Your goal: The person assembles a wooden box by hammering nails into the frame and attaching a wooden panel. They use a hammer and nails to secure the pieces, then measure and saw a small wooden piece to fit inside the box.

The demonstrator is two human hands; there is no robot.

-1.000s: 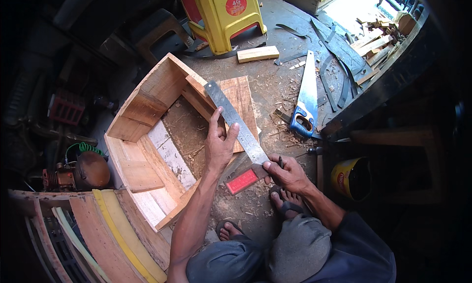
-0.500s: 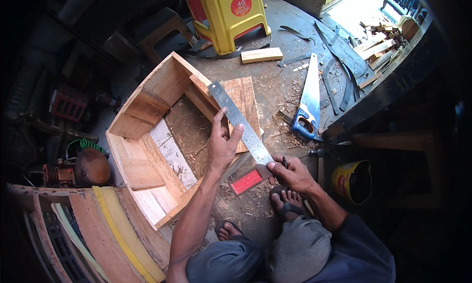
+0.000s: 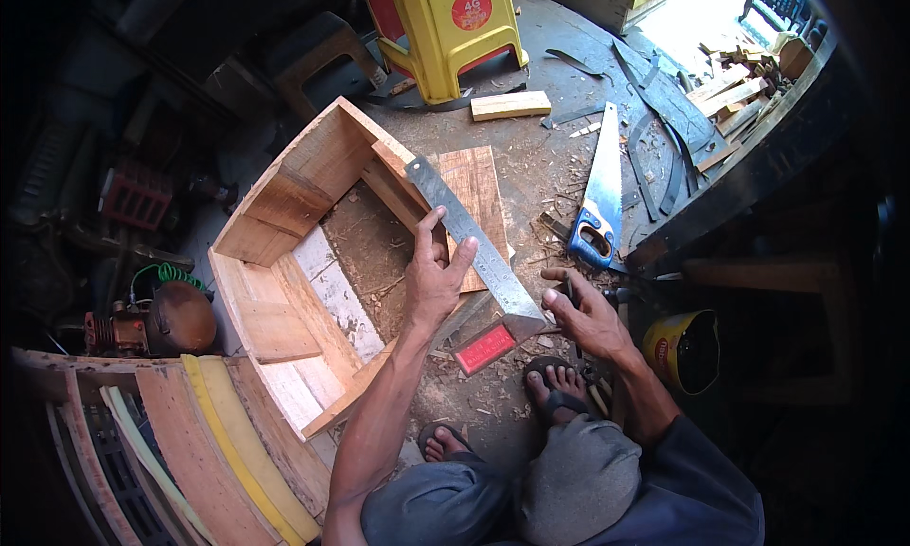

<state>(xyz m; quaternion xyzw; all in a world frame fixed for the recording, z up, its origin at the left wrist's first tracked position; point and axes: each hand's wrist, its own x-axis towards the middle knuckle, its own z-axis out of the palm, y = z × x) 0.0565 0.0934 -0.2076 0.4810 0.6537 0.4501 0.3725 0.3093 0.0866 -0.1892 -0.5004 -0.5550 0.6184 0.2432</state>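
A long grey metal ruler (image 3: 471, 238) lies slanted across a wooden board (image 3: 477, 191) on the floor. The left hand (image 3: 434, 279) presses it, fingers spread. The right hand (image 3: 588, 314), half open, touches its red-handled end (image 3: 484, 348). A blue-handled saw (image 3: 597, 200) lies nearby.

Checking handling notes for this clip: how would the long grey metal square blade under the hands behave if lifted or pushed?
The long grey metal square blade looks thin, flat and rigid, so probably stiff, not floppy. Lying flat across the wooden board under the left hand, it should slide rather than roll. Its smooth face may be slippery.
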